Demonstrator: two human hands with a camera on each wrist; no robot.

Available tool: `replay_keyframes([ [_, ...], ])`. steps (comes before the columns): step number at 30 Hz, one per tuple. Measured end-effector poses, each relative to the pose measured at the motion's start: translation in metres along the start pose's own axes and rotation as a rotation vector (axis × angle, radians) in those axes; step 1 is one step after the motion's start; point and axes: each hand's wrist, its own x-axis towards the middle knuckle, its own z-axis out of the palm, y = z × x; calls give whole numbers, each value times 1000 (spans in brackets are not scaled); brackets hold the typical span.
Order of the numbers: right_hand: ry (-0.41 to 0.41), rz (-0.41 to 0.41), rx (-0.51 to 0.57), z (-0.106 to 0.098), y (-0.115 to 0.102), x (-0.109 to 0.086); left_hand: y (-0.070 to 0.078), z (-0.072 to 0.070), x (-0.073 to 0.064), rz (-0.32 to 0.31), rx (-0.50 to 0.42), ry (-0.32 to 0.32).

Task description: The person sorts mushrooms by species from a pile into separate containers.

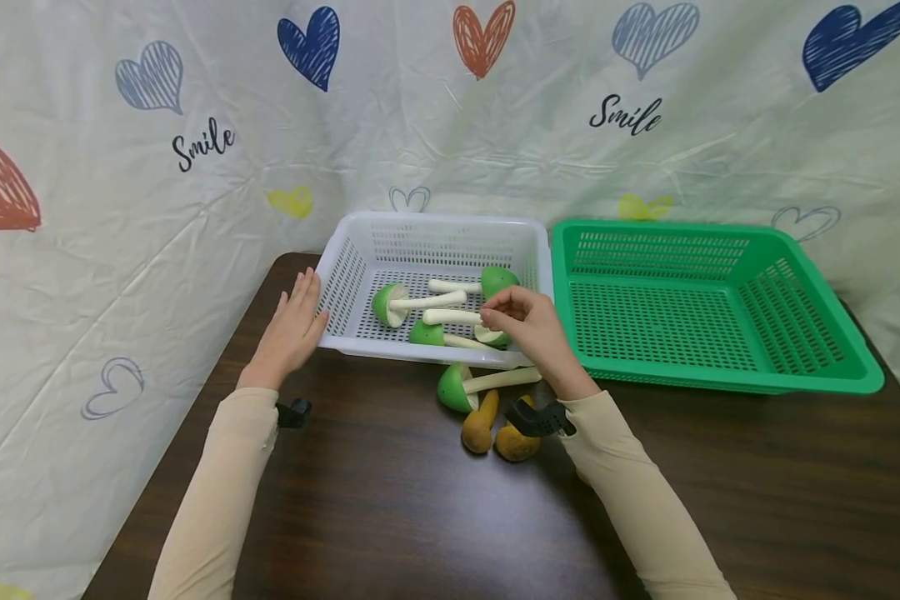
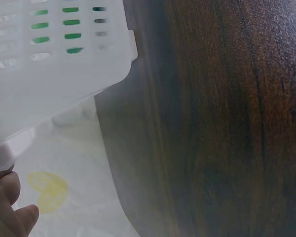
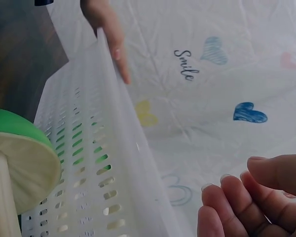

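Note:
My left hand (image 1: 288, 329) rests with straight fingers along the left rim of a white basket (image 1: 420, 350). Over the basket's right part, my right hand (image 1: 525, 325) has loosely bent fingers; in the right wrist view, nothing shows between thumb and fingers (image 3: 237, 202). Several toy mushrooms with green caps and pale stems lie inside, among them a green-capped mushroom (image 1: 390, 306) at the left. A pale stem (image 1: 450, 317) ends by my right fingertips in the head view. In front of the basket lies another green-capped mushroom (image 1: 456, 389), partly beside two brown mushrooms (image 1: 477, 433).
A green basket (image 1: 735, 379) stands to the right of the white one, with bare mesh showing inside. Both stand on a dark wooden table (image 1: 390, 500), against a white cloth (image 1: 435, 125) printed with hearts. My right wrist's black strap overlaps one brown mushroom.

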Motion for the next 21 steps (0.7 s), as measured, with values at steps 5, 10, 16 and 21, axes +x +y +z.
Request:
replay_keyframes([
  [5, -2, 10, 16, -4, 0, -10, -1, -1, 0, -1, 0, -11],
  [10, 2, 31, 22, -10, -2, -24, -1, 0, -1, -5, -4, -6],
  [16, -11, 39, 14, -17, 2, -42, -1, 0, 0, -13, -7, -16],
  [21, -6, 7, -40, -18, 5, -56, 0, -1, -1, -12, -6, -14],
])
